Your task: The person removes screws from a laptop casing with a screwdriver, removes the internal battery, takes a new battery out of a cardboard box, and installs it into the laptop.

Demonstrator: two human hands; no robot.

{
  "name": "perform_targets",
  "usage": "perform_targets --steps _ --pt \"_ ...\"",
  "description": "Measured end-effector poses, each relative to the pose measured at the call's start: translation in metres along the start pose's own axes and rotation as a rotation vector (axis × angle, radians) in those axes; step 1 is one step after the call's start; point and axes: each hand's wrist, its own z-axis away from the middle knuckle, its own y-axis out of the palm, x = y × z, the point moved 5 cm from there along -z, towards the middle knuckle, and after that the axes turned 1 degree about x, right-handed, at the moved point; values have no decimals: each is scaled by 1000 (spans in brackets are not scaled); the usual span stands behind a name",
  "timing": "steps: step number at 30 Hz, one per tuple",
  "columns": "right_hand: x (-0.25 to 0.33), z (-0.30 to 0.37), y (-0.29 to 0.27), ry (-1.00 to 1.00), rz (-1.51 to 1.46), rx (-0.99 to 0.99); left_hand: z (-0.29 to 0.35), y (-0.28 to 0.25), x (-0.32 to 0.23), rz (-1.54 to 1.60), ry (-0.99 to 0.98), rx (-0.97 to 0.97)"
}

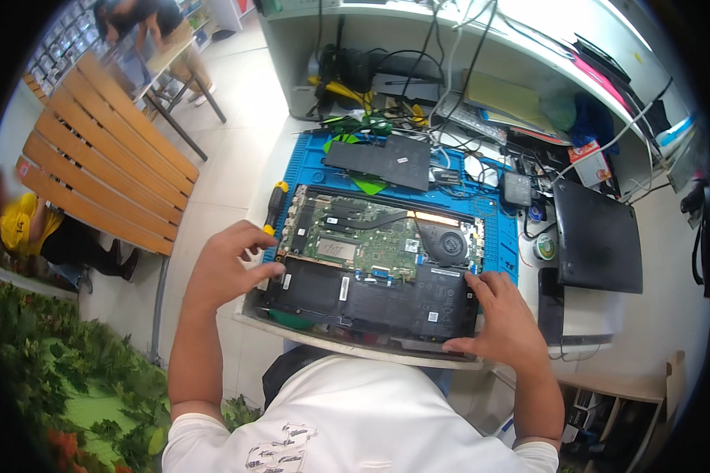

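An opened laptop base point(371, 260) lies before me, its insides bare: a green circuit board point(355, 236), a round fan point(452, 246) at the right, and a black battery point(442, 296) along the near side. My left hand point(227, 264) is at the laptop's left edge, thumb and fingers apart, holding nothing. At the right near corner rests my right hand point(503, 319), its fingers by the side edge and its thumb by the front edge, spread wide. A yellow and black screwdriver point(276, 206) lies just beyond my left fingers.
A blue work mat point(497, 236) lies under the laptop. Beyond it sits a loose dark flat part point(383, 162). To the right are a closed black laptop point(598, 236) and a black power adapter point(517, 189). Cables hang from the shelf point(292, 47). Slatted wooden chair point(110, 158) at left; two people beyond.
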Motion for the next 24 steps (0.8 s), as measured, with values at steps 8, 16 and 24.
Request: perform_targets --steps 8,16,24 --pt "13 -10 -4 -58 17 -4 8 7 -8 165 -93 142" --pt "14 3 6 133 -39 -49 46 93 -50 803 -485 606" --pt "12 23 26 100 -123 -219 64 111 -57 1152 -588 527"
